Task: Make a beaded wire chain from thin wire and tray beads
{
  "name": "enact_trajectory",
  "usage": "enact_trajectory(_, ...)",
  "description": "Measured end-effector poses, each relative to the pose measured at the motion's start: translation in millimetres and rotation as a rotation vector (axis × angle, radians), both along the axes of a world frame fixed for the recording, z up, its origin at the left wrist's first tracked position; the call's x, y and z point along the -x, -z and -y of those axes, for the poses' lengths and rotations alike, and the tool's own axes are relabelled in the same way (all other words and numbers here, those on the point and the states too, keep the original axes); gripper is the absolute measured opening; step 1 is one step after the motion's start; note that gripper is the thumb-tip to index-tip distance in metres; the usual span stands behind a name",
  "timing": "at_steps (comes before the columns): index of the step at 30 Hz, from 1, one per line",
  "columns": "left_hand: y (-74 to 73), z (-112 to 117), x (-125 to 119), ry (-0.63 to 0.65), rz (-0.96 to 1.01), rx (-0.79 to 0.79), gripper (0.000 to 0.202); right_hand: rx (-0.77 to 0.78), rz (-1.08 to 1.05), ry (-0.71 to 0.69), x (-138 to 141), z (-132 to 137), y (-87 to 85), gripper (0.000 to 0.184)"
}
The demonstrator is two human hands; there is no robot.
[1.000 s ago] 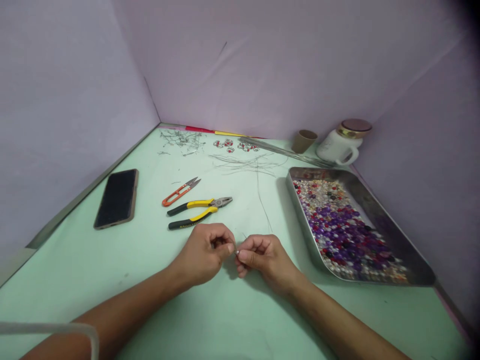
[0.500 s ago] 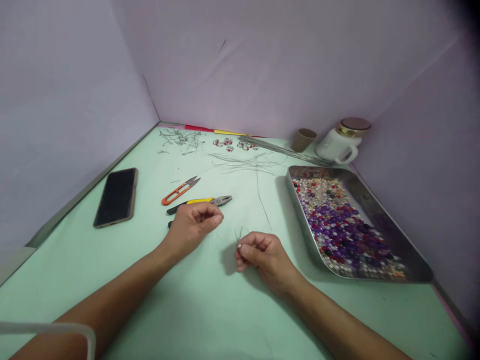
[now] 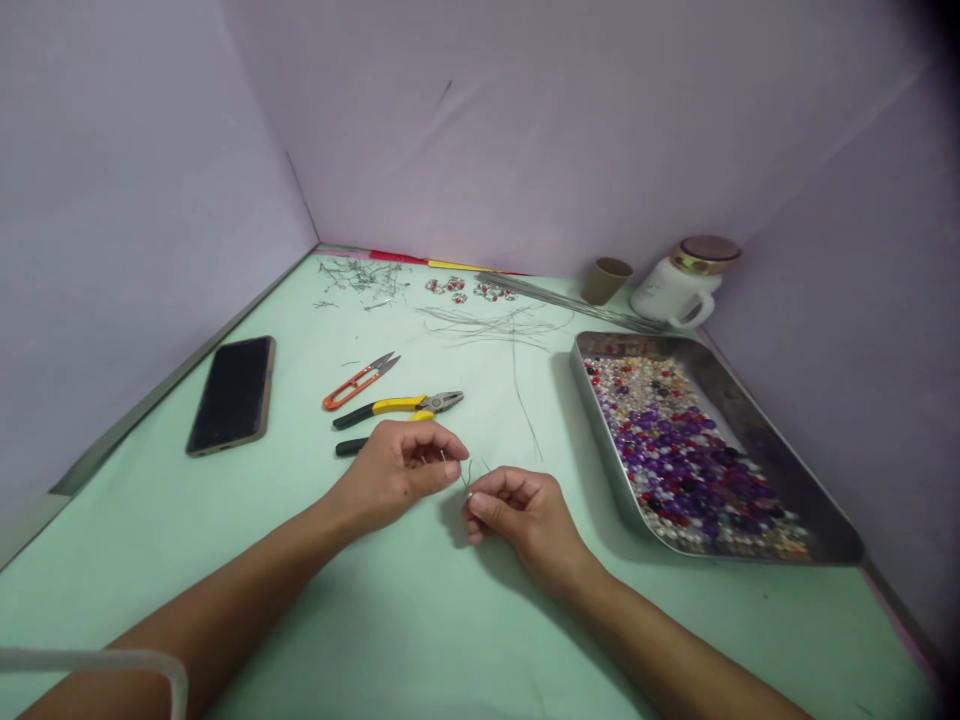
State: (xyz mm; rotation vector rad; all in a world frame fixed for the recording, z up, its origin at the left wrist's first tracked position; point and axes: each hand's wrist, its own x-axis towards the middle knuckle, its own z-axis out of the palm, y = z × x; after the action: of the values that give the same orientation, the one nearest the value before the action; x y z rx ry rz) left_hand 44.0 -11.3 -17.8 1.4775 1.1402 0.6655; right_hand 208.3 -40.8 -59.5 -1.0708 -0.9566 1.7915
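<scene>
The right hand (image 3: 525,515) pinches a small wire piece (image 3: 469,478) at its ten o'clock. Beside the wire, the left hand (image 3: 397,468) curls, its grip unclear. Pliers (image 3: 409,404) lie at its twelve; a bead tray (image 3: 829,540) at three.

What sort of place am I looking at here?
Probably a craft worktable, perhaps for jewellery: there's a tray of small beads, a pair of pliers, and thin wire at the right hand's fingertips.
</scene>
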Motion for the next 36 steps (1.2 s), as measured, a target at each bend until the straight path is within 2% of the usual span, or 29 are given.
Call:
enact_trajectory(3,-2.4,3,-4,0.037,-0.106,-0.164,0.008,-0.006,0.049,-0.012,2,0,-4.0,0.021)
enact_trajectory(7,2.9,9,-8,0.043,-0.190,-0.380,0.017,0.001,0.112,-0.043,4,1,-6.9,0.024)
enact_trajectory(12,13.4,16,-11,0.104,-0.304,-0.948,0.019,0.014,0.127,-0.120,4,0,-7.4,0.022)
enact_trajectory(15,17.6,17,-13,0.191,-0.350,-1.133,0.019,0.031,0.115,-0.158,4,0,-6.8,0.020)
enact_trajectory(18,16.8,13,-12,0.182,-0.345,-1.046,0.017,0.041,0.112,-0.135,4,-1,-6.5,0.020)
enact_trajectory(21,9.7,7,-8,0.108,-0.303,-0.815,0.011,0.039,0.132,-0.055,5,-1,-6.7,0.023)
enact_trajectory(24,0.6,2,-5,0.057,-0.315,-0.603,0.022,0.017,0.170,-0.034,6,-1,-6.2,0.023)
enact_trajectory(26,-3.8,1,-6,0.082,-0.382,-0.466,0.028,-0.004,0.201,-0.041,7,1,-4.8,0.021)
enact_trajectory(28,-6.2,2,-9,0.117,-0.434,-0.357,0.027,-0.029,0.221,-0.048,7,2,-2.7,0.020)
enact_trajectory(33,-6.8,4,-16,0.079,-0.427,-0.289,0.018,-0.095,0.274,-0.078,9,5,0.3,0.020)
enact_trajectory(36,-7.2,5,-17,-0.038,-0.593,-0.341,0.020,-0.121,0.301,-0.064,10,7,0.8,0.017)
